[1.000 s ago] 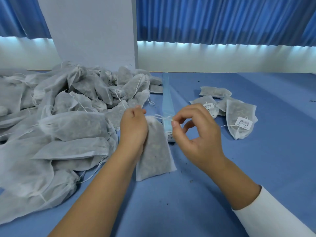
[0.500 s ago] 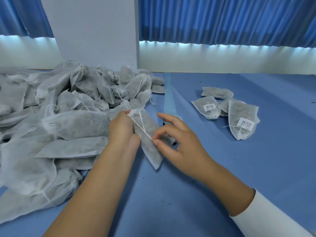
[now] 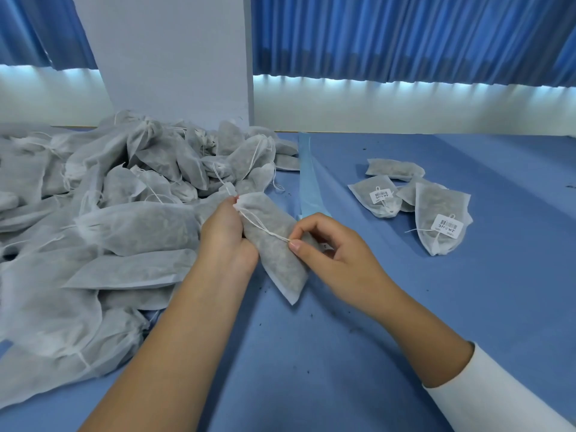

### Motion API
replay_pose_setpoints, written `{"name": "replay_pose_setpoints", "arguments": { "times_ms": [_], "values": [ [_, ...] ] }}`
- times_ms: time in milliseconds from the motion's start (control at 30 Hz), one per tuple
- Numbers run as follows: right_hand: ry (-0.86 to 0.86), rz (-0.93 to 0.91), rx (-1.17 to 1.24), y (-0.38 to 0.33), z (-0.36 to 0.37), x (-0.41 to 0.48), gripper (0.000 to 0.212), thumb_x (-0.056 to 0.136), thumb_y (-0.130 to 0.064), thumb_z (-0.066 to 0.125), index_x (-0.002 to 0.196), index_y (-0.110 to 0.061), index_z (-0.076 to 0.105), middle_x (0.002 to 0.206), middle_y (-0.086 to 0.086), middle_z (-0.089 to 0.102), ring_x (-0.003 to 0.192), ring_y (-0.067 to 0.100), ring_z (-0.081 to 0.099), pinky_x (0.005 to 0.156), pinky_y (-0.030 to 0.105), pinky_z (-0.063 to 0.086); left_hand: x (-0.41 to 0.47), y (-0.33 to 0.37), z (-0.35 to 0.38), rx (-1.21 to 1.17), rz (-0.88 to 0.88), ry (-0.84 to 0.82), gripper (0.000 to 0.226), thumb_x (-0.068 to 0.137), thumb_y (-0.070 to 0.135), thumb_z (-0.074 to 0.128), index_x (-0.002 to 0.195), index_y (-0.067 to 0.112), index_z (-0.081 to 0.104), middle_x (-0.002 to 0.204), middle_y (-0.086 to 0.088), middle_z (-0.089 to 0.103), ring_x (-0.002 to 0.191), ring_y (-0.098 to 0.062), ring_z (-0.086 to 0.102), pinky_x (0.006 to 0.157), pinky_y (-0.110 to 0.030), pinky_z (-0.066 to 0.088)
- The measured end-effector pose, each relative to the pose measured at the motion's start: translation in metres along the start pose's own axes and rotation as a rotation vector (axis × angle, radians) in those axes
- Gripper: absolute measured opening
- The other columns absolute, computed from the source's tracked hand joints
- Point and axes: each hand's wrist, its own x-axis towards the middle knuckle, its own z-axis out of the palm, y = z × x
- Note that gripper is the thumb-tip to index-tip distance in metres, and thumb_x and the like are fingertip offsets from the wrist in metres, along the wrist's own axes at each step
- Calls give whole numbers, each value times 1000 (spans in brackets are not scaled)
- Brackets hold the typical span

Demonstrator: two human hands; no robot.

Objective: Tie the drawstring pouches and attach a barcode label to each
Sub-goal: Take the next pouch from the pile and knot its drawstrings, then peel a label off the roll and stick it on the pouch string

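1. Head view: the left hand (image 3: 226,232) is closed around the neck of the pouch (image 3: 274,247), held over the blue table (image 3: 358,353) next to the untied pile (image 3: 103,232). The right hand (image 3: 330,254) pinches the drawstring (image 3: 265,227) taut.
2. Looks like the tying step; next up is probably knotting it, then taking a barcode label like the ones on the finished pouches (image 3: 442,226).

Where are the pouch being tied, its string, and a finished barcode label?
pouch (image 3: 274,254), head view, middle of its body.
string (image 3: 265,227), head view, taut stretch between the hands.
barcode label (image 3: 448,226), head view, centre of the white tag.
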Motion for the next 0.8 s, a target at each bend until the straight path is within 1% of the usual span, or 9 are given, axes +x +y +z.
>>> {"name": "replay_pose_setpoints", "arguments": {
  "times_ms": [67,167,300,400,467,600,700,767,800],
  "values": [
    [45,20,14,0,0,0,12,91,-11,66,85,-21,64,82,-17,62,79,4,55,70,15,40,-3,1,0,-134,-35,-51,29,105,26,43,86,10,58,82,-4,64,71,-15,64,57,-24,55],
    [152,39,77,0,-3,3,13,91,-10,66,83,-21,65,84,-17,65,83,4,59,69,19,45,-13,4,2,-217,32,-178,37,103,39,44,89,9,61,74,-5,70,66,-15,70,61,-26,57],
    [312,63,126,4,-11,6,9,90,-13,67,83,-18,66,75,-21,63,71,-2,57,66,14,44,-23,-3,6,239,130,-249,32,95,28,39,93,11,66,89,-4,75,71,-13,69,66,-27,55],
    [337,98,132,8,-13,7,6,90,-15,68,84,-16,67,64,-25,56,62,-1,52,63,12,40,-30,-10,7,582,126,-290,26,90,29,53,93,10,71,84,0,75,76,-11,69,74,-32,55],
    [333,110,140,9,-12,8,5,90,-14,69,85,-15,68,63,-24,57,60,-1,52,61,11,40,-30,-14,6,693,176,-289,31,86,34,69,98,5,71,88,-9,74,81,-13,69,80,-36,57],
    [311,113,132,11,-11,8,5,89,-14,69,85,-16,68,63,-24,58,59,-1,53,59,10,40,-28,-14,3,712,240,-287,25,81,33,79,88,10,72,81,-1,73,74,-11,68,68,-25,54],
    [295,121,121,10,-13,8,6,91,-13,66,90,-18,69,78,-21,66,65,-2,56,62,11,42,-24,-17,3,679,246,-267,17,85,26,75,90,11,72,84,-1,75,76,-13,71,68,-25,55],
    [338,131,79,11,-18,8,19,92,-10,62,94,-27,69,99,-15,68,74,-3,58,68,9,43,-19,-15,2,620,233,-223,12,86,23,73,90,12,71,86,-2,76,78,-15,72,69,-29,57],
    [362,140,35,11,-23,8,25,90,-8,60,95,-32,67,106,-12,67,78,-3,58,71,7,42,-16,-14,1,584,226,-193,9,86,23,73,85,14,69,81,0,75,73,-13,71,63,-25,56]
  ]
}}
